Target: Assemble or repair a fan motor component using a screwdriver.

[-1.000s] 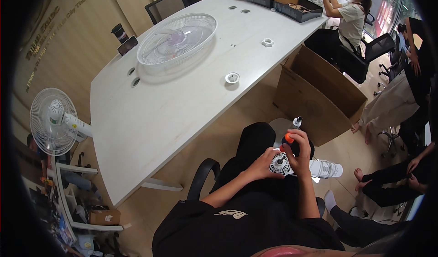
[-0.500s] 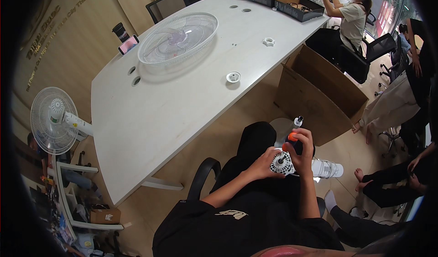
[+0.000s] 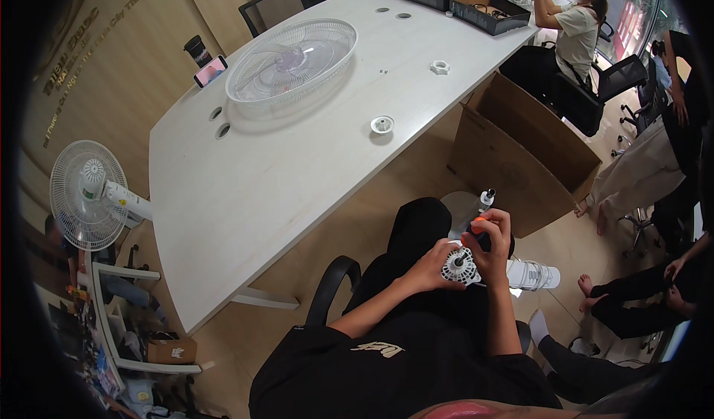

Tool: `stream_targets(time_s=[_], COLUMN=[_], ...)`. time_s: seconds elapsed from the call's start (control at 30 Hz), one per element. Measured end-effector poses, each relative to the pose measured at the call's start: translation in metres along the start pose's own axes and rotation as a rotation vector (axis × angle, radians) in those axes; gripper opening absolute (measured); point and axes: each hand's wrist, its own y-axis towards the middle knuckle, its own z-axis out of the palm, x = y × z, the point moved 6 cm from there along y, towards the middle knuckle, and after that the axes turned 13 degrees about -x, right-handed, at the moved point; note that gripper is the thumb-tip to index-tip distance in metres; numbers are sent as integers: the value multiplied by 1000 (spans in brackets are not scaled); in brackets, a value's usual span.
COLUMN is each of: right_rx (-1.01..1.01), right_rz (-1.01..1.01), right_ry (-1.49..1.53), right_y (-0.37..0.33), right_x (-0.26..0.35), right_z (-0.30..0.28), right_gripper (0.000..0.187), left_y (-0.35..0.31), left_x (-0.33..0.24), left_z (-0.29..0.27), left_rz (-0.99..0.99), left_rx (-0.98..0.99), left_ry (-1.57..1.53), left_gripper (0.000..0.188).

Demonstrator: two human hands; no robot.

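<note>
Above my lap, my left hand (image 3: pixel 430 269) is closed round a white slotted fan motor housing (image 3: pixel 458 273) with a dark shaft at its centre. My right hand (image 3: pixel 498 242) grips a screwdriver with an orange and black handle (image 3: pixel 478 226) just over the housing. Its tip is hidden behind the fingers. To the right of the housing lies a white fan body tube (image 3: pixel 547 276) with a cord wound about it. Beyond my hands a white post with a dark metal tip (image 3: pixel 486 197) sticks up.
The white table (image 3: pixel 223 226) carries a round fan grille (image 3: pixel 245 95), a white cap (image 3: pixel 382 125), a white ring nut (image 3: pixel 439 67), tiny parts and a propped phone (image 3: pixel 210 71). A tall cardboard box (image 3: pixel 494 155) stands by its edge. People sit at the right.
My right fingers have shifted slightly round the screwdriver handle, and less of its orange shows. The left hand keeps its hold on the motor housing.
</note>
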Motion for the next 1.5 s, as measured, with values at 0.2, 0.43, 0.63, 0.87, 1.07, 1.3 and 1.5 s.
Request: stream_targets(time_s=[0.2,0.43,0.63,0.87,1.07,1.3,1.5], right_rx=[53,27,84,40,93,56,40], right_rz=[-134,-1,-110,-35,-90,16,21], right_ry=[-44,26,3,77,2,90,59], right_y=[13,-5,16,18,17,16,16], right_x=[20,7,28,10,18,10,8], right_z=[1,-1,-2,-3,-6,-3,-1], right_gripper=[42,42,39,38,39,40,40], left_y=[0,-6,1,11,8,6,7], left_x=[-1,-3,-9,-6,-10,-13,-10], left_z=[-3,3,-7,-6,-8,-9,-8], left_rz=[11,16,-1,-99,-118,-43,-53], left_rx=[-11,13,4,61,72,27,31], left_ry=[-2,-10,-21,-3,29,10,28], left_gripper=[97,98,97,99,100,99,98])
